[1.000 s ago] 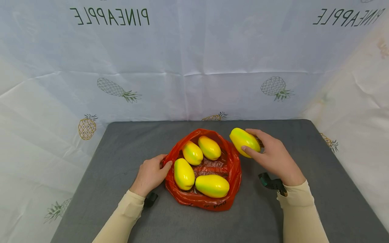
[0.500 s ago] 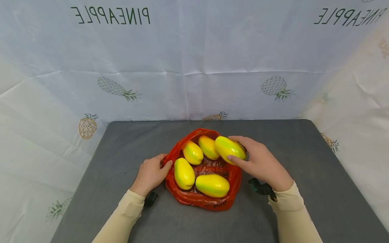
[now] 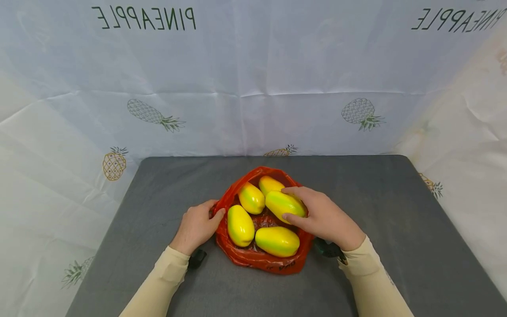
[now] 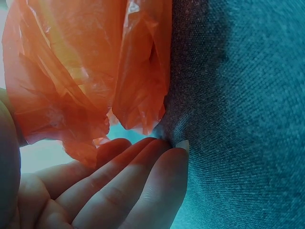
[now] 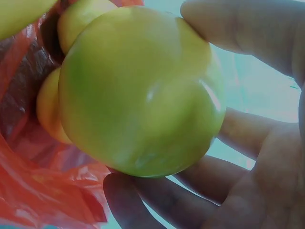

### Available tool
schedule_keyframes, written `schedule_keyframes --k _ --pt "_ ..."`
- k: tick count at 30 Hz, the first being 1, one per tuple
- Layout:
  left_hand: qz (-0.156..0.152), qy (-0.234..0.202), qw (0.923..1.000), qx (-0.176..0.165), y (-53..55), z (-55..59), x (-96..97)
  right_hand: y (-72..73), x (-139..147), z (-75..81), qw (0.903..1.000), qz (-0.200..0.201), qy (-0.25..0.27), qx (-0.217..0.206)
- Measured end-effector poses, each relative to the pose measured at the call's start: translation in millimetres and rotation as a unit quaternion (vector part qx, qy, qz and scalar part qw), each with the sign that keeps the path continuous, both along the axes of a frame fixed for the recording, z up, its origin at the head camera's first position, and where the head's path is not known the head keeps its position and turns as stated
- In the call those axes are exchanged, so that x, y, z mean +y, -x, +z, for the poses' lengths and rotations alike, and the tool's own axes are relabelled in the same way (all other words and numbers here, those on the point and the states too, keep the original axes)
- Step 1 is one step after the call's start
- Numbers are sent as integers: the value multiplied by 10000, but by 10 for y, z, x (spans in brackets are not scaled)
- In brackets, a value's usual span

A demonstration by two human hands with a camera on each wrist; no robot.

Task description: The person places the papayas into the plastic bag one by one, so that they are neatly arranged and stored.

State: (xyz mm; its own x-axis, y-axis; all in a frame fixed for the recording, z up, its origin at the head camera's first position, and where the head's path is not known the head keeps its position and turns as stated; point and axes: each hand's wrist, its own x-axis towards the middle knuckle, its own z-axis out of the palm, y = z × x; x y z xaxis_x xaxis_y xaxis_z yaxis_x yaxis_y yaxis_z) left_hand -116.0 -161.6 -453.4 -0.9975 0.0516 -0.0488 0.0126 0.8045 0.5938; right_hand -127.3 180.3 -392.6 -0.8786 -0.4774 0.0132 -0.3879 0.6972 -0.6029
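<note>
In the head view, an open red plastic bag (image 3: 273,265) sits mid-table, its rim rolled out around several glossy, oblong yellow-green fruits (image 3: 240,225), mango- or papaya-like. My left hand (image 3: 196,227) pinches the bag's left rim, thumb on top. The left wrist view shows its fingers (image 4: 114,191) beneath the crinkled bag edge (image 4: 71,95). My right hand (image 3: 322,215) grips one more such fruit (image 3: 284,204) over the bag's right side, partly covering the fruit behind it. Close up in the right wrist view, thumb and fingers surround this fruit (image 5: 138,95). Whether it touches the bag's bottom, I cannot tell.
A dark grey cloth covers the table (image 3: 178,185). Behind it hangs a pale sheet (image 3: 245,57) printed with pineapples and mirrored lettering. Small dark devices are strapped at both wrists, the left one (image 3: 196,259) close to the tabletop.
My right hand has moved left and toward me with the fruit, from beside the bag to over its opening. The left hand has stayed at the bag's rim.
</note>
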Motion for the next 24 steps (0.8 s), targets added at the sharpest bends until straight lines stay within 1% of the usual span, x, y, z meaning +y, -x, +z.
schedule_keyframes --k 10,24 --pt "-2 19 10000 -32 7 0 0 38 -54 -84 9992 138 -349 -135" --pt "-2 40 10000 -24 26 -4 7 60 -60 -130 9988 162 -387 -253"
